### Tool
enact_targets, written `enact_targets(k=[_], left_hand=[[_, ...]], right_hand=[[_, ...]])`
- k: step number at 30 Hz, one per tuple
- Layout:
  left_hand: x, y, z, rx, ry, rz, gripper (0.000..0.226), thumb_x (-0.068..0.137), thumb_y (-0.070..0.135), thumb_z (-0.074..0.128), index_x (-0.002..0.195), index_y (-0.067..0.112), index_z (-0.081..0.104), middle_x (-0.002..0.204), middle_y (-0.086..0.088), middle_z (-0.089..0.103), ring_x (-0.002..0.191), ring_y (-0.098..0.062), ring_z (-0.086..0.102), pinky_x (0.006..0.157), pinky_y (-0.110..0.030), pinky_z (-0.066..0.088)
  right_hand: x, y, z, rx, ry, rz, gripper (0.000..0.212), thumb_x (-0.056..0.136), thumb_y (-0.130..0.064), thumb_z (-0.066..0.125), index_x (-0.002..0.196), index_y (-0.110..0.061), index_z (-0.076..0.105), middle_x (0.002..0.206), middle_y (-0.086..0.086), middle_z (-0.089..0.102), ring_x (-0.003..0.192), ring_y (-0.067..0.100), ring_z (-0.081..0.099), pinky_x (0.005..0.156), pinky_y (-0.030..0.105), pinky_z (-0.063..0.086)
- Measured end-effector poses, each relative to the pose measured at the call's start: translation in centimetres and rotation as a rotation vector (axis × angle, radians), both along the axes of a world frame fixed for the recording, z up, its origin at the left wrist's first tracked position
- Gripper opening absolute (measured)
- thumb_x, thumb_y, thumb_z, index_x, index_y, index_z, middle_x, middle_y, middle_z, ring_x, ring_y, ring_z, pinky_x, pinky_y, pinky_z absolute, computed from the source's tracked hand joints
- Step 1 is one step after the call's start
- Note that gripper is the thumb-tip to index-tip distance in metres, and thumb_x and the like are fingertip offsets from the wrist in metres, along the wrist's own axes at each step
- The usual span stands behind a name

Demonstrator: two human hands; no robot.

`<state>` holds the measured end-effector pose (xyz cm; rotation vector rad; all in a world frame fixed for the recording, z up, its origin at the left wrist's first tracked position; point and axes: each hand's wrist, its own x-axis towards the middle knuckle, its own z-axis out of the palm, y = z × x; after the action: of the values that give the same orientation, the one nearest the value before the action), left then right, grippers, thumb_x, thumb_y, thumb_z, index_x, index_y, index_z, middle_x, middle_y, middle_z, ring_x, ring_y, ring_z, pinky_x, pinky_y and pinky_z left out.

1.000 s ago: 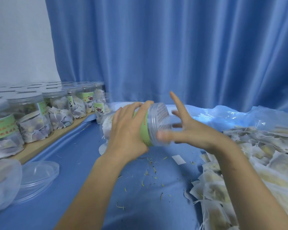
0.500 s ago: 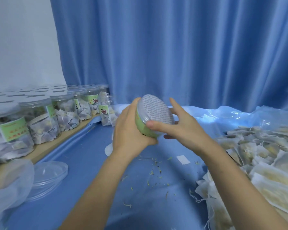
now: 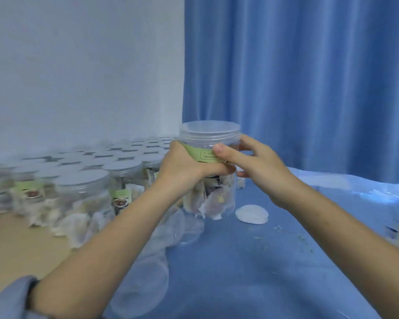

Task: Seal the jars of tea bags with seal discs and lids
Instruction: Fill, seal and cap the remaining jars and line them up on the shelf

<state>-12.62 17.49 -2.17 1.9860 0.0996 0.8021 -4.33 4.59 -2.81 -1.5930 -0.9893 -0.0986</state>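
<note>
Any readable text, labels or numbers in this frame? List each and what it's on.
Nothing can be read.
Held jar, green label: a boxed block of print and a dark strip below it, too small and blurred.
Sealed jars on the left, green labels with a round picture: print blurred.
Seal discs on the blue cloth: no print visible.

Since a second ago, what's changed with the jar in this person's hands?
The jar was tipped sideways with its lid toward the right hand; now it is upright, lid on top, shown nearer the rows of sealed jars. The left hand still grips its label band. The right hand, open before, now touches its side.
</note>
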Motion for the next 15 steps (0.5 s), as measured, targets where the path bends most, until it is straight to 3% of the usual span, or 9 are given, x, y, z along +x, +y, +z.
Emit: enact_targets(k=[2,5,9,12,13,15], left_hand=[[-3.8,2.7,0.1,0.004,0.012,0.163,0.090,0.032,0.053,0.084,0.112,0.020,0.059,0.101,0.007,0.070,0.095,-0.010,0.066,0.083,-0.036,0.054],[-10.0,6.5,-0.3,-0.022,0.001,0.370,0.088,0.026,0.060,0.081,0.101,0.028,0.049,0.092,0.017,0.063,0.086,0.002,0.060,0.065,-0.024,0.048],[-16.9,10.5,-1.7,-0.010,0.035,0.490,0.077,0.028,0.061,0.080,0.098,0.039,0.057,0.092,0.020,0.068,0.087,0.001,0.064,0.077,-0.030,0.054],[-20.2,13.5,-3.5,-0.026,0.039,0.508,0.064,0.035,0.049,0.088,0.093,0.043,0.062,0.087,0.026,0.069,0.085,0.008,0.063,0.075,-0.016,0.052],[-21.0,14.4,-4.2,-0.050,0.036,0.487,0.061,0.040,0.039,0.091,0.094,0.042,0.062,0.086,0.028,0.069,0.084,0.010,0.063,0.070,-0.009,0.050],[-21.9,16.3,-5.5,-0.137,0.053,0.425,0.065,0.046,0.019,0.092,0.103,0.033,0.064,0.092,0.020,0.072,0.086,0.004,0.066,0.066,-0.011,0.051]], right_hand=[[-2.9,3.0,0.5,-0.022,-0.065,0.036,0.045,0.066,-0.065,0.063,0.101,-0.036,0.067,0.107,-0.008,0.064,0.104,0.010,0.060,0.090,0.032,0.050],[-7.7,7.6,0.7,-0.052,-0.172,0.076,0.049,0.063,-0.074,0.055,0.093,-0.037,0.066,0.091,-0.018,0.062,0.091,0.006,0.062,0.082,0.034,0.055],[-12.6,13.3,-0.6,-0.089,-0.210,0.165,0.050,0.065,-0.074,0.056,0.095,-0.035,0.066,0.088,-0.017,0.064,0.082,0.000,0.060,0.070,0.021,0.050],[-14.9,17.1,-2.4,-0.163,-0.230,0.184,0.059,0.062,-0.076,0.056,0.099,-0.030,0.066,0.099,-0.010,0.056,0.088,-0.002,0.051,0.066,0.012,0.037],[-15.4,18.3,-3.2,-0.194,-0.215,0.208,0.062,0.062,-0.075,0.058,0.102,-0.028,0.066,0.104,-0.008,0.054,0.093,0.000,0.050,0.071,0.013,0.040],[-16.2,20.5,-4.6,-0.237,-0.159,0.300,0.066,0.063,-0.071,0.063,0.113,-0.027,0.064,0.115,-0.004,0.055,0.102,0.005,0.054,0.084,0.022,0.048]])
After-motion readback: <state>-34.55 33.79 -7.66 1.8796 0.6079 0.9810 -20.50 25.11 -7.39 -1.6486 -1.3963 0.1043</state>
